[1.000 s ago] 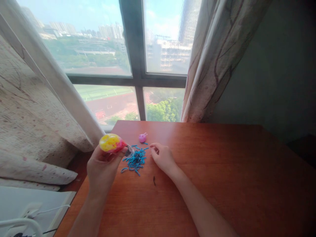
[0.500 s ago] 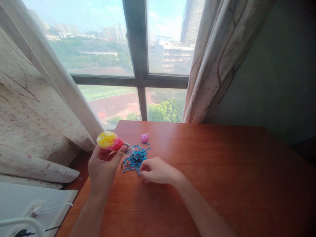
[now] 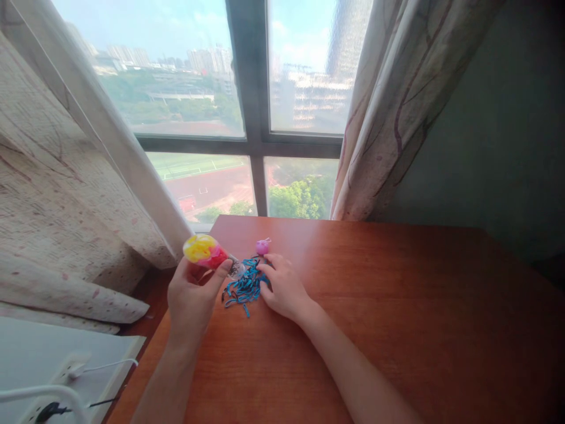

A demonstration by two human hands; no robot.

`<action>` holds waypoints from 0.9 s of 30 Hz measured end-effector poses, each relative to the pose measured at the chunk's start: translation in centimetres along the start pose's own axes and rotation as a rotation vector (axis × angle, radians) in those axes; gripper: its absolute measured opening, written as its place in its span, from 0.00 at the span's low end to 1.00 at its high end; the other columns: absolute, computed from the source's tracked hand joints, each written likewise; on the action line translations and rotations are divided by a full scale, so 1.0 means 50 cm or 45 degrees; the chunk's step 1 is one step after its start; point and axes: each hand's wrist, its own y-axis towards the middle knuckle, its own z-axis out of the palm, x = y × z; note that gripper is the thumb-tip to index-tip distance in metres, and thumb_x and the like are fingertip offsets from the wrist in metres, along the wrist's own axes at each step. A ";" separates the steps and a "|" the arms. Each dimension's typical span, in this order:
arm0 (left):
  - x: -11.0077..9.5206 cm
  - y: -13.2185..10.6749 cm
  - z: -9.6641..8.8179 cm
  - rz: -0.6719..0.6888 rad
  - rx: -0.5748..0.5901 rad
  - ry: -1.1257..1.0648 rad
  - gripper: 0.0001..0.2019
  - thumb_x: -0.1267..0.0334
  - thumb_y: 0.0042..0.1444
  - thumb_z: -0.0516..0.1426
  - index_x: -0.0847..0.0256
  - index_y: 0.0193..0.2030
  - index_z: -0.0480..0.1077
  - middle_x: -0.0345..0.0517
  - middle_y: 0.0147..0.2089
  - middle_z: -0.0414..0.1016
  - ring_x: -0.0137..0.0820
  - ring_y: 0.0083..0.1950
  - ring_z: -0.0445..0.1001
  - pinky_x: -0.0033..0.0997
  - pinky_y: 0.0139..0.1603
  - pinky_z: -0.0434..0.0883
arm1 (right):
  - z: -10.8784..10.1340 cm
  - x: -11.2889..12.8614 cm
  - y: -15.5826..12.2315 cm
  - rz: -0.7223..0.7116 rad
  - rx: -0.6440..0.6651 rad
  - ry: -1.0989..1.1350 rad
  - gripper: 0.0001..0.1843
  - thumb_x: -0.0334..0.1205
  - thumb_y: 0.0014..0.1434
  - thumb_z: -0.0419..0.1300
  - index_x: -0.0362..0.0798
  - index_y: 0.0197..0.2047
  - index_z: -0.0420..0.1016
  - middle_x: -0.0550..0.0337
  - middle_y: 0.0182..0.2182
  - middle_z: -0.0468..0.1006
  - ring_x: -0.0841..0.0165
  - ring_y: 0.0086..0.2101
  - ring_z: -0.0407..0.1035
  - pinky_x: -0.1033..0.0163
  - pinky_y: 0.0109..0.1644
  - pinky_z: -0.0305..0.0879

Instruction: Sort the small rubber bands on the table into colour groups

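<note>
My left hand (image 3: 192,297) is raised over the table's left part and grips a small clear bottle (image 3: 207,254) filled with yellow and red bands, its mouth tipped down to the right. Just below the mouth lies a heap of blue rubber bands (image 3: 243,285) on the wooden table (image 3: 397,318). My right hand (image 3: 282,287) rests at the heap's right side, its fingers curled and pinching into the blue bands. A small pink cap (image 3: 262,247) sits on the table just beyond the heap.
Patterned curtains hang at the left (image 3: 66,194) and right (image 3: 388,106) of the window (image 3: 247,106). A white power strip with a black plug and a cable (image 3: 66,377) lies at the lower left, off the table's edge.
My right hand drew back toward me along the heap, then went forward again into its far side. The blue bands are now gathered tighter. The left hand with the bottle has hardly moved.
</note>
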 end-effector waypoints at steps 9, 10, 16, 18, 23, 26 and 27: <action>0.006 0.003 0.002 0.022 0.017 -0.020 0.16 0.62 0.45 0.70 0.58 0.41 0.74 0.43 0.41 0.81 0.36 0.43 0.80 0.34 0.48 0.79 | -0.005 0.018 -0.031 -0.086 0.020 0.108 0.13 0.32 0.58 0.61 0.51 0.46 0.77 0.54 0.51 0.74 0.60 0.53 0.66 0.53 0.61 0.61; 0.007 0.003 0.001 0.019 0.029 -0.021 0.17 0.62 0.45 0.70 0.58 0.42 0.74 0.43 0.41 0.81 0.36 0.43 0.80 0.33 0.48 0.79 | -0.005 0.013 -0.031 -0.060 -0.016 0.148 0.13 0.32 0.58 0.60 0.51 0.46 0.77 0.54 0.51 0.74 0.61 0.53 0.66 0.54 0.60 0.62; 0.002 -0.003 0.001 0.082 -0.071 0.003 0.17 0.63 0.43 0.71 0.57 0.42 0.76 0.40 0.43 0.82 0.36 0.45 0.80 0.35 0.50 0.79 | 0.005 -0.008 -0.022 0.053 -0.172 0.321 0.15 0.27 0.58 0.58 0.48 0.46 0.77 0.52 0.48 0.76 0.63 0.50 0.69 0.58 0.58 0.65; -0.004 -0.006 0.004 0.100 -0.088 0.007 0.17 0.64 0.43 0.70 0.56 0.41 0.76 0.39 0.43 0.82 0.37 0.45 0.80 0.36 0.49 0.79 | 0.005 -0.007 -0.022 0.047 -0.164 0.313 0.16 0.27 0.57 0.58 0.48 0.47 0.77 0.52 0.47 0.76 0.63 0.50 0.69 0.57 0.58 0.66; -0.006 -0.009 0.013 0.090 -0.053 -0.035 0.18 0.63 0.42 0.70 0.57 0.41 0.75 0.41 0.41 0.82 0.37 0.44 0.81 0.34 0.47 0.80 | -0.001 -0.002 -0.025 0.038 -0.190 0.298 0.17 0.26 0.57 0.57 0.48 0.48 0.76 0.52 0.47 0.76 0.62 0.50 0.68 0.58 0.58 0.66; 0.001 -0.007 0.014 0.010 0.021 0.009 0.18 0.62 0.42 0.71 0.59 0.41 0.76 0.44 0.41 0.83 0.37 0.41 0.81 0.33 0.45 0.80 | -0.003 0.000 -0.025 0.033 -0.195 0.288 0.17 0.26 0.57 0.57 0.48 0.48 0.76 0.52 0.47 0.76 0.62 0.50 0.68 0.58 0.58 0.66; 0.003 -0.006 0.014 -0.019 0.051 0.022 0.18 0.61 0.42 0.71 0.60 0.41 0.76 0.44 0.40 0.83 0.38 0.40 0.82 0.33 0.44 0.80 | -0.003 0.000 -0.025 0.029 -0.192 0.282 0.17 0.26 0.57 0.57 0.48 0.48 0.76 0.52 0.47 0.76 0.62 0.50 0.68 0.58 0.58 0.66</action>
